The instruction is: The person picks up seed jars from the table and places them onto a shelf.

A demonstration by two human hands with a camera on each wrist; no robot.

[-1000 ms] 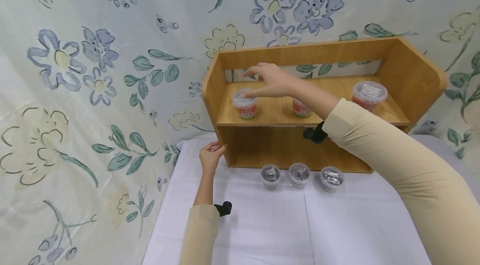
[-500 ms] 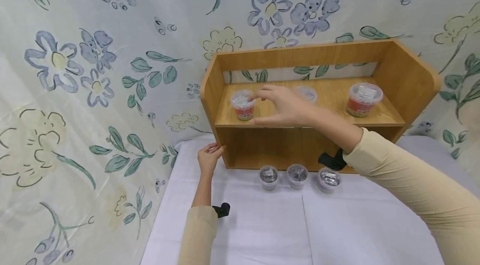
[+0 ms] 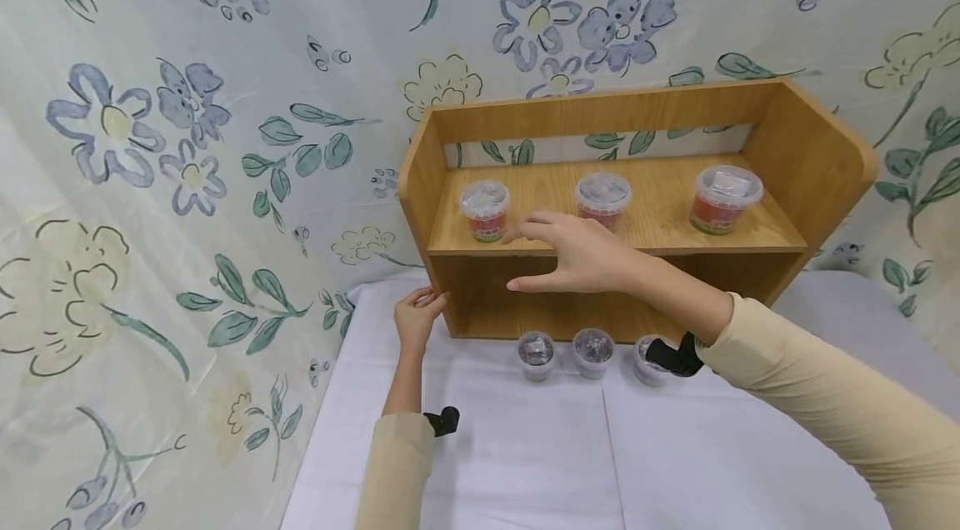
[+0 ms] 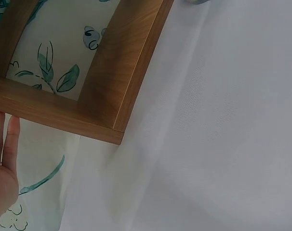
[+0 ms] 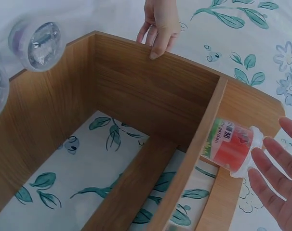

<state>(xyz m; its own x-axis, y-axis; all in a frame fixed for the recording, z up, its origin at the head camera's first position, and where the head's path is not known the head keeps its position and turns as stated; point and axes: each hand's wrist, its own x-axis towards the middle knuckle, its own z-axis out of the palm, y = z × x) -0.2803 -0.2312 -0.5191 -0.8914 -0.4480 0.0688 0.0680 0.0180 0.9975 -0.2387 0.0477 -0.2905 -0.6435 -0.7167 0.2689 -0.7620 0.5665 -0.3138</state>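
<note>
The white cloth (image 3: 540,463) lies nearest, at bottom centre of the frame; on it stand three lidded cups in a row — left lower cup (image 3: 537,355), middle lower cup (image 3: 594,352) and right lower cup (image 3: 649,372), this one partly behind a black wrist mount (image 3: 677,357). Something silvery and crinkled shows under their clear lids; what exactly, I cannot tell. Left of them, the left hand (image 3: 418,317) pinches the side edge of the wooden shelf (image 3: 813,155). The right hand (image 3: 577,255), at centre, is wide open and holds nothing — its fingertips are just beside the left upper cup (image 3: 483,211). This cup, the middle upper cup (image 3: 602,195) and the right upper cup (image 3: 724,198) stand on the upper board, with red labels and clear lids. Farthest hangs a flowered fabric (image 3: 300,180)
</note>
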